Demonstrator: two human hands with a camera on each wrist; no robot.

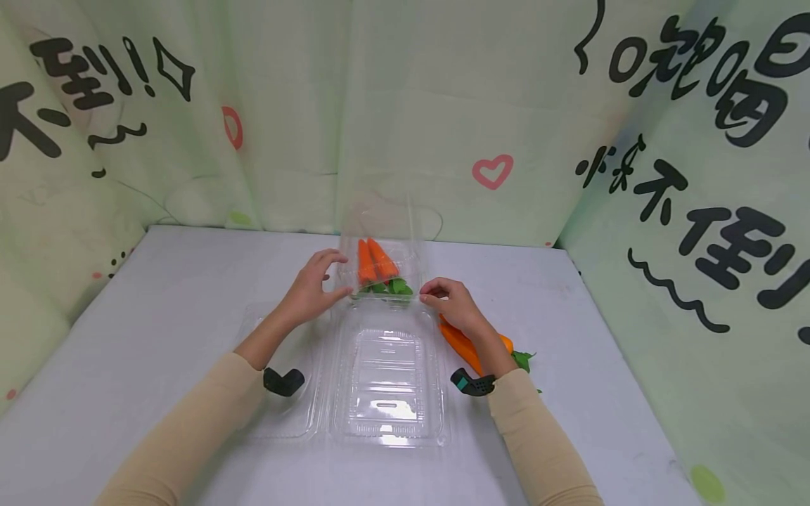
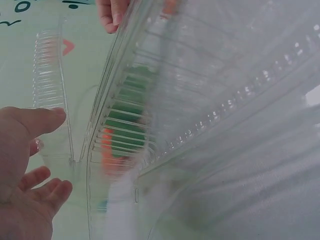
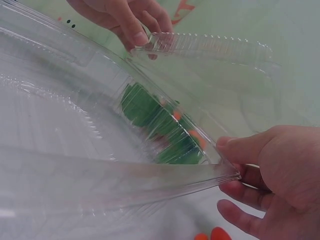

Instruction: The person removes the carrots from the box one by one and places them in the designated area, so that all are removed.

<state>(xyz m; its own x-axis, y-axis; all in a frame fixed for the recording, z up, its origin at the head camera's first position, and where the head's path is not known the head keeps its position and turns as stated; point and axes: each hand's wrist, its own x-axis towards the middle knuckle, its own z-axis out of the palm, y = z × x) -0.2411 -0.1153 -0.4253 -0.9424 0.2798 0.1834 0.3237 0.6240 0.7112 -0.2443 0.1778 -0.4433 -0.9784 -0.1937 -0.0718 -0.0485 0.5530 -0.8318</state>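
A clear hinged plastic container (image 1: 389,439) lies in front, its other half, the lid (image 1: 380,211), raised at the back. My right hand (image 1: 452,302) pinches the right hinge corner between thumb and finger, which the right wrist view shows close up. My left hand (image 1: 310,288) is at the left side of the lid, thumb and fingers spread apart, the thumb (image 2: 50,120) against its edge. Orange carrots (image 1: 382,261) and green leaves (image 1: 399,287) show through the clear plastic behind the hinge. Whether they lie in another container, I cannot tell.
More carrots (image 1: 465,348) with green tops (image 1: 522,360) lie under my right forearm. Another clear plastic piece (image 1: 285,414) lies flat below my left forearm. A patterned curtain (image 1: 405,105) closes off the back and sides of the white table (image 1: 171,316).
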